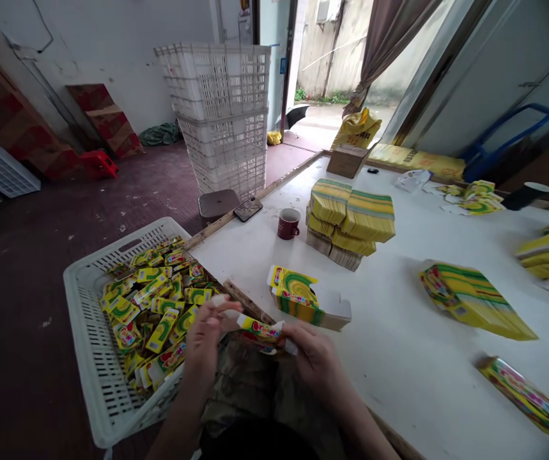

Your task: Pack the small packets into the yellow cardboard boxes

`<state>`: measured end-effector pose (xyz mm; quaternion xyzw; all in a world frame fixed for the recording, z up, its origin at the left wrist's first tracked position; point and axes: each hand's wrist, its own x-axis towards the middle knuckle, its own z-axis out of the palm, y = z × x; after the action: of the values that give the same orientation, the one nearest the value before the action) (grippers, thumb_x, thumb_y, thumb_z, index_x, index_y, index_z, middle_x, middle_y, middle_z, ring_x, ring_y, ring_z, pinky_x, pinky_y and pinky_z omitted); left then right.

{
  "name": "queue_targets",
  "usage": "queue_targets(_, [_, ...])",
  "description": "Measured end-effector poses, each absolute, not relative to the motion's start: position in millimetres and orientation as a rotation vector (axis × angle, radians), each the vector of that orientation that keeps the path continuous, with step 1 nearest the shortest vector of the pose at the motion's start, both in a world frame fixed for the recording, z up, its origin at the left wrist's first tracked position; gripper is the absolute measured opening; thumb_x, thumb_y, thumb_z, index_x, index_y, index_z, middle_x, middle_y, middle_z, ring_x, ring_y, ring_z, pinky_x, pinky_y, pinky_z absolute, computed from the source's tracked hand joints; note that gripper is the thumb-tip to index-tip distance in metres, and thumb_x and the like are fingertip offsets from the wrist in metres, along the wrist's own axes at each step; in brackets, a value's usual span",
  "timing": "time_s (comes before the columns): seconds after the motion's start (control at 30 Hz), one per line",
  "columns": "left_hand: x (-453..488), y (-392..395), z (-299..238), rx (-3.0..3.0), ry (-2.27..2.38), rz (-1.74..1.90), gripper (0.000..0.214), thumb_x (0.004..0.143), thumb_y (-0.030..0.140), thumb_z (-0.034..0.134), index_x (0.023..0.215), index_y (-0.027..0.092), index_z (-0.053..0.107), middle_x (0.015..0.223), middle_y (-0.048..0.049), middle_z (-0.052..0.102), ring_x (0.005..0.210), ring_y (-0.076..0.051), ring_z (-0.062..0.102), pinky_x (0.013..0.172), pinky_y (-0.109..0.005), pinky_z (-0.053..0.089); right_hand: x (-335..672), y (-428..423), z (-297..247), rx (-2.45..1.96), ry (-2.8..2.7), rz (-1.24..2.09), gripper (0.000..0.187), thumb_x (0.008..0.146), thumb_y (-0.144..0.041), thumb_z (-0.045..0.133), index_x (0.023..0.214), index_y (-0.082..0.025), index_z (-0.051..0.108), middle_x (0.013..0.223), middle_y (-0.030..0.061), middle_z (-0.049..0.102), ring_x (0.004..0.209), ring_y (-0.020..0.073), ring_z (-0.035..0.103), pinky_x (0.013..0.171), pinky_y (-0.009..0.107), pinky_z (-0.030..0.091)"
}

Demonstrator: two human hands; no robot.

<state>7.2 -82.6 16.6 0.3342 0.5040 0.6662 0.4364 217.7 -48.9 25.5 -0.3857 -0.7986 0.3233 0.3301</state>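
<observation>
Over my lap, my right hand [316,358] pinches one end of a small yellow printed carton [262,329]. My left hand [204,332] is at the carton's other end with its fingers apart, close to a white end flap; whether they touch it I cannot tell. On the table edge just beyond lies a stack of flat yellow-green cartons [296,291] with white flaps showing. To my left stands a white plastic crate [82,326], holding many small yellow cartons [163,329].
The white table [389,370] bears a tall block of bundled flat cartons [351,214], a dark red mug [288,223], a phone [248,209], a fanned carton stack [475,300] and another bundle [526,396]. Stacked white crates [226,121] and a stool [218,203] stand beyond.
</observation>
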Motion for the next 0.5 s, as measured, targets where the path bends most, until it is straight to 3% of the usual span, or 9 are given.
queue_targets(0.07, [-5.3,-82.5,35.4,1.062,1.237,1.598,0.078,0.074,0.077,0.047,0.127,0.02,0.049,0.125,-0.0124,0.06,0.116,-0.029,0.054,0.099,-0.04,0.043,221.1,-48.9,33.9,-0.972,-2.233,0.694,0.028,0.091,-0.012,0.042,0.102,-0.025,0.064,0.085,0.0059,0.068,0.076,0.02,0.06,0.066,0.031,0.046])
queue_targets(0.13, [-6.1,-81.3,48.8,1.35,1.283,1.237,0.098,0.059,0.077,0.064,0.136,0.02,0.042,0.139,-0.0149,0.048,0.128,-0.034,0.044,0.109,-0.045,0.035,221.1,-49.6,41.1,-0.85,-2.397,0.563,0.023,0.092,-0.018,0.047,0.102,-0.029,0.065,0.085,0.0037,0.069,0.079,0.0206,0.058,0.077,0.037,0.045])
queue_targets(0.17, [-2.0,-80.6,51.5,1.46,1.295,1.029,0.107,0.05,0.07,0.077,0.137,0.02,0.039,0.14,-0.015,0.047,0.127,-0.036,0.044,0.109,-0.046,0.035,220.4,-50.5,43.5,-0.778,-2.456,0.524,0.019,0.092,-0.022,0.051,0.101,-0.031,0.065,0.084,0.0018,0.069,0.083,0.0208,0.057,0.087,0.041,0.043])
queue_targets(0.23, [12.1,-80.3,48.3,1.568,1.279,0.746,0.101,0.047,0.047,0.088,0.133,0.021,0.042,0.129,-0.0123,0.056,0.117,-0.034,0.053,0.101,-0.044,0.043,218.9,-52.9,43.8,-0.708,-2.451,0.47,0.02,0.091,-0.027,0.055,0.107,-0.035,0.063,0.093,0.0005,0.07,0.098,0.0222,0.056,0.109,0.049,0.027])
queue_targets(0.3, [27.9,-82.9,36.3,1.572,1.33,0.724,0.072,0.062,0.033,0.081,0.124,0.021,0.046,0.113,-0.0077,0.063,0.102,-0.028,0.06,0.089,-0.04,0.05,218.4,-56.2,37.5,-0.815,-2.247,0.455,0.036,0.09,-0.025,0.055,0.124,-0.035,0.053,0.117,0.0041,0.063,0.121,0.0254,0.047,0.116,0.053,0.012])
queue_targets(0.33, [34.5,-85.6,28.9,1.565,1.396,0.76,0.063,0.067,0.03,0.075,0.122,0.021,0.044,0.108,-0.0066,0.063,0.097,-0.026,0.061,0.085,-0.038,0.05,218.2,-58.2,32.4,-0.907,-2.095,0.494,0.047,0.089,-0.026,0.056,0.134,-0.033,0.044,0.13,0.007,0.055,0.13,0.027,0.039,0.116,0.054,0.013])
queue_targets(0.4, [43.8,-92.5,14.7,1.574,1.541,0.823,0.067,0.071,0.032,0.071,0.126,0.021,0.035,0.108,-0.0079,0.062,0.096,-0.026,0.061,0.083,-0.04,0.051,216.6,-62.8,20.6,-1.054,-1.803,0.747,0.064,0.087,-0.031,0.057,0.144,-0.027,0.028,0.145,0.0119,0.04,0.137,0.0294,0.032,0.114,0.054,0.023])
queue_targets(0.5, [49.8,-101.5,1.3,1.66,1.574,0.802,0.078,0.073,0.038,0.069,0.134,0.021,0.022,0.114,-0.0119,0.06,0.099,-0.029,0.061,0.083,-0.043,0.051,208.5,-70.0,6.3,-1.067,-1.409,1.446,0.051,0.091,-0.048,0.046,0.135,-0.021,0.045,0.132,0.0146,0.054,0.124,0.0302,0.051,0.104,0.051,0.041])
